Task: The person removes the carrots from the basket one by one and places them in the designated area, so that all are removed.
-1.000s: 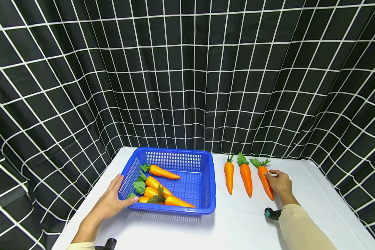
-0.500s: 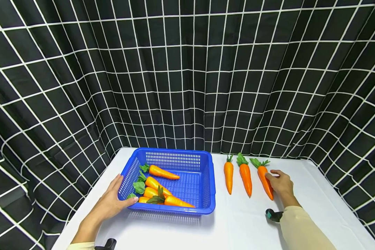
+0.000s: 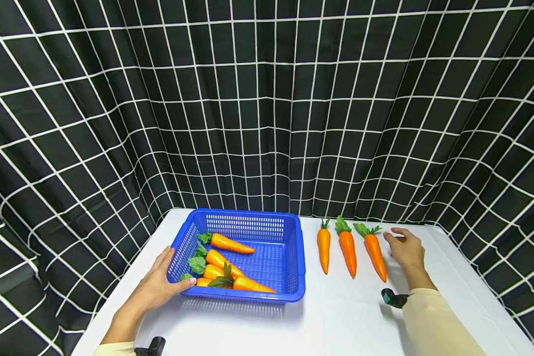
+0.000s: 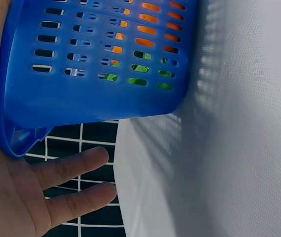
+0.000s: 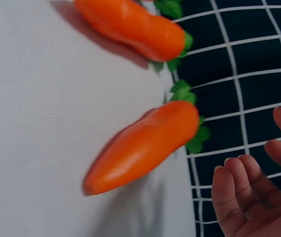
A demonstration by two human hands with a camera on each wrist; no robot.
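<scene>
Rightmost orange, tapered, green-leaved carrot (image 3: pixel 376 256) lies left of the nearer right hand (image 3: pixel 407 250), long axis front-to-back; loosely curved fingers hold nothing.

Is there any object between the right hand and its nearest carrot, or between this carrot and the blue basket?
Nothing visible stands between the right hand and the nearest carrot. Between that carrot and the blue basket, two others lie on the table: the middle carrot and, nearer the basket, the lighter carrot.
</scene>
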